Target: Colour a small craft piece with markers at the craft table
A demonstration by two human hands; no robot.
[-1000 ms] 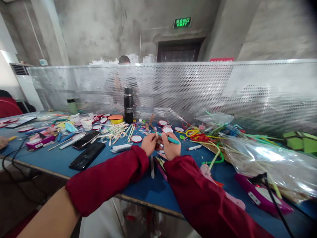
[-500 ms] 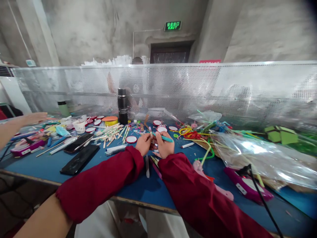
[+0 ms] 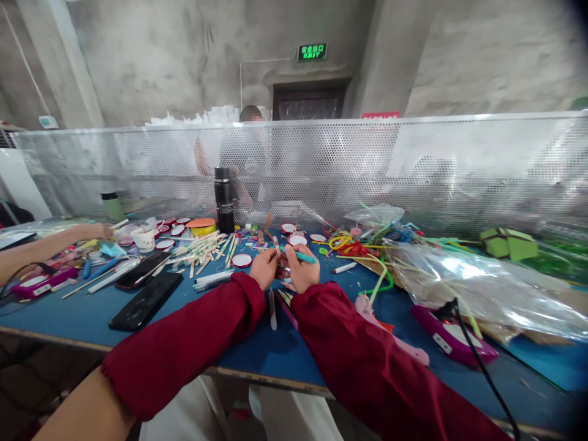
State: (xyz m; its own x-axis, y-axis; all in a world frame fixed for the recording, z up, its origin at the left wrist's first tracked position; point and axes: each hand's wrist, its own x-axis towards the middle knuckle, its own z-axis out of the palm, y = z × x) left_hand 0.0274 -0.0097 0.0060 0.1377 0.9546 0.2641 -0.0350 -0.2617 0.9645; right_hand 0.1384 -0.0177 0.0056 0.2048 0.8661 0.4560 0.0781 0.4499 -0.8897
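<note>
Both my hands meet over the blue table (image 3: 257,349), red sleeves on both arms. My right hand (image 3: 303,271) is closed around a teal pen (image 3: 301,255) that points right. My left hand (image 3: 265,266) is pinched on a thin stick (image 3: 276,243) with a pale tip, held upright between the two hands. Loose sticks and a white pen (image 3: 272,309) lie on the table just below my hands.
A black flask (image 3: 225,199) stands behind a pile of sticks (image 3: 209,247) and round red-rimmed discs (image 3: 241,260). Two phones (image 3: 147,291) lie at left, where another person's arm (image 3: 50,245) reaches in. Plastic bags (image 3: 473,285), coloured tubes (image 3: 367,248) and a purple device (image 3: 452,334) lie right. A perforated screen (image 3: 413,165) runs behind.
My hands have kept the pen and stick together, hardly moving. The view has turned right. The other person's arm at the left has reached further onto the table.
</note>
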